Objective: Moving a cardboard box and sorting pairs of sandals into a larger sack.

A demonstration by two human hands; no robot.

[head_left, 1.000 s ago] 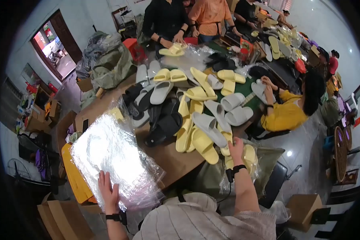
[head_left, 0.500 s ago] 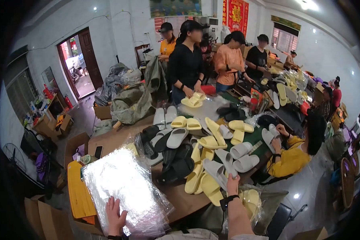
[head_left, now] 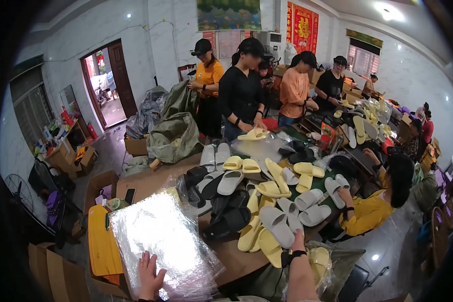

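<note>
My left hand (head_left: 150, 276) lies with fingers spread on a stack of clear, shiny plastic bags (head_left: 153, 226) at the table's near left. At the front of a slipper heap, my right hand (head_left: 298, 242) closes on the heel end of a grey slide slipper (head_left: 290, 207); the fingertips are partly hidden. Another grey slide (head_left: 277, 229) lies right beside it, to the left. Yellow slides (head_left: 269, 246) lie under and left of these. Black slides (head_left: 229, 221) are heaped farther left. A grey pair (head_left: 314, 215) sits just beyond my right hand.
A yellow folded stack (head_left: 101, 241) stands in a carton left of the bags. A phone (head_left: 130, 195) lies on the brown tabletop (head_left: 153, 173). At the right, a co-worker in a yellow top (head_left: 375, 214) handles grey slides. Several other people work along the far side.
The view has shifted, so the scene sits a little lower and farther right. My right hand stays at the grey slide. The co-worker in yellow has moved one hand away from the grey slides.
</note>
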